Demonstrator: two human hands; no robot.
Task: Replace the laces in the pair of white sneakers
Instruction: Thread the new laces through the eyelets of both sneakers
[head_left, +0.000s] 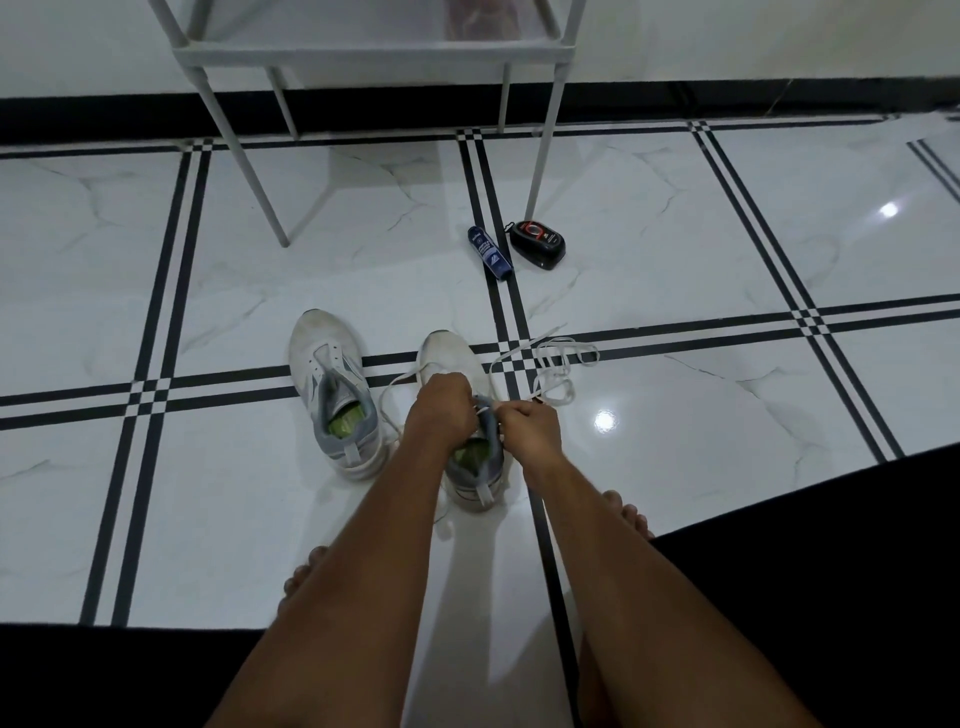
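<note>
Bare forearms, bare feet, no sleeves visible

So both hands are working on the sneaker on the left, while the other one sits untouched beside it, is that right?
Not quite. The head view shows both the left hand and the right hand at the right sneaker, gripping at its lace. It is the left sneaker that sits untouched beside it.

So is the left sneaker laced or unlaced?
Unlaced: the left sneaker shows bare eyelets and no lace across its tongue.
</note>
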